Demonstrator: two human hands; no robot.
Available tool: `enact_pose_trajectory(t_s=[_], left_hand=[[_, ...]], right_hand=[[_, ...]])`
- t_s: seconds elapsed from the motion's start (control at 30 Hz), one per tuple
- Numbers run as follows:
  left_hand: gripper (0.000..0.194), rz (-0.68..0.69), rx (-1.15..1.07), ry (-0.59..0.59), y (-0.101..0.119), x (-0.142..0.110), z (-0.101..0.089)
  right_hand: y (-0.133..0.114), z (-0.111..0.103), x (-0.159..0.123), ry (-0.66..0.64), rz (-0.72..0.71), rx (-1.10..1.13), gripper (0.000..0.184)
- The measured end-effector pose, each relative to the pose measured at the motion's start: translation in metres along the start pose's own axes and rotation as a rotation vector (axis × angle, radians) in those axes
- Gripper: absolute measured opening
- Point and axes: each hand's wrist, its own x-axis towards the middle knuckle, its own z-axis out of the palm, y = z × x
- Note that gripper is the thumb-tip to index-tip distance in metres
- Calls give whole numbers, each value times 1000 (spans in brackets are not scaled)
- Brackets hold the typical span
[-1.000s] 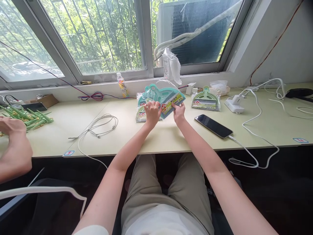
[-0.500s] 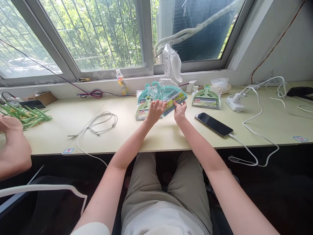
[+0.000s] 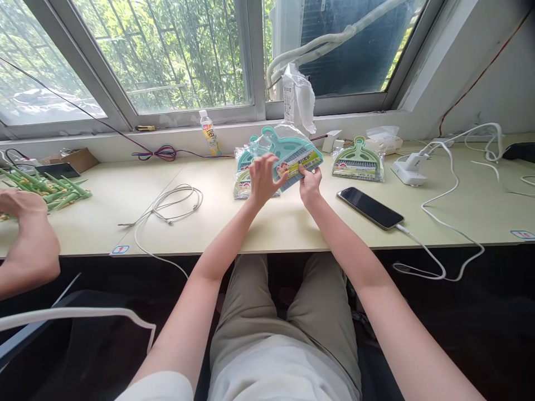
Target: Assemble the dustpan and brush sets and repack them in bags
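A teal dustpan and brush set, wrapped in clear plastic with a yellow printed label, is raised and tilted above the table. My right hand grips its lower right edge, thumb on the front. My left hand is at its left side with fingers raised and spread; whether the thumb touches the wrapper I cannot tell. Behind my left hand lie a green wrapped set and a teal wrapped set, both partly hidden. Another green wrapped dustpan and brush set lies further right.
A phone on a white cable lies right of my hands, near a white charger block. A coiled grey cable lies left. A bottle stands by the window. At far left, another person's arm rests near green plant stalks.
My left hand has let go of the wrapped set's label side and its fingers have spread upward. My right hand still holds the set, now turned more face-on to me.
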Motion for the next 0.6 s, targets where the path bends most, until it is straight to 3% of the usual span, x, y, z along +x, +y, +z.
enact_pose_trajectory(t_s=[0.07,0.13,0.3,0.4,0.5,0.53,0.6], left_hand=[[62,-104,-74,159,0,6,-5],[66,-189,-242,174,-4,13,-8],[64,-333,-637,-201,-18,17,3],[70,-376,-697,-343,-18,7,13],[72,-379,-715,-609,-17,-3,22],[70,-368,-724,-641,-17,-4,26],[64,-350,-743,-545,-19,-3,32]], right_hand=[[1,0,0,-22,-22,15,39],[1,1,-1,-48,-37,21,36],[-3,4,-7,-94,0,1,37],[-11,3,-6,-90,-40,-27,36],[-17,0,-2,-62,-77,-39,34],[-19,0,-1,-48,-81,-32,34],[-19,-1,0,-31,-82,-12,36]])
